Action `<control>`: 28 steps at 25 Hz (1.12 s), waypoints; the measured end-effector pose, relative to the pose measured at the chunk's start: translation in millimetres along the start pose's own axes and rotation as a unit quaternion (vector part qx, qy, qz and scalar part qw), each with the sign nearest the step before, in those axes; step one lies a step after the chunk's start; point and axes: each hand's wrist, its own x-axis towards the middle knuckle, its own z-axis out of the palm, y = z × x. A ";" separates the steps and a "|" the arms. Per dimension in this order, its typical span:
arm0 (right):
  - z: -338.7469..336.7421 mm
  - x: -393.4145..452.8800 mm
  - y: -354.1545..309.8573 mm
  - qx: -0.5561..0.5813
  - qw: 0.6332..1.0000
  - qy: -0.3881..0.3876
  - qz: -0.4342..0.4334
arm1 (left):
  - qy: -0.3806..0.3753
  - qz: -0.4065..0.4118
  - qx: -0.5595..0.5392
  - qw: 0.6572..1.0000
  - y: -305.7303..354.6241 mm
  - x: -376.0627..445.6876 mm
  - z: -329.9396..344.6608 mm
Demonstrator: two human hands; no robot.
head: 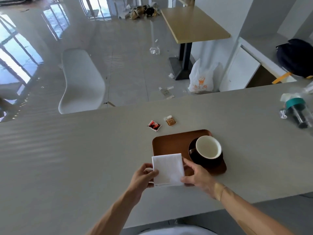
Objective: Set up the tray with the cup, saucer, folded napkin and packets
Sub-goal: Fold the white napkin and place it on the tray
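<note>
Both hands pinch the folded napkin (pixel 168 169): left hand (pixel 145 175) has thumb on top at the near-left edge w/ fingers curled under, right hand (pixel 197 175) pinches the right edge, thumb near the near-right corner. Napkin's a neat white square, held roughly flat over the near-left corner of the brown tray (pixel 169 141); can't tell if it's touching the tray yet.

Cup (pixel 208 147) sits on the dark saucer (pixel 205 161) at the tray's right side, handle pointing left toward the napkin. Red packet (pixel 154 125) and tan packet (pixel 171 120) lie on the counter (pixel 84 150) just beyond the tray, side by side, not loaded yet.

Handling, my read: napkin's light, soft, prob. floppy, so the layers may splay if I let one side go early. Edge pinches on opposite sides look right; lay it flat on the bare left half, clear of the handle. Cup + saucer look ceramic, so fragile; don't bump them. Packets are small, thin, likely slick, so pinch by the edges.
</note>
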 end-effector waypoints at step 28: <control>-9.0 70.1 42.9 -0.407 0.911 0.058 -0.029 | 0.091 0.084 0.538 0.834 -26.2 43.2 45.1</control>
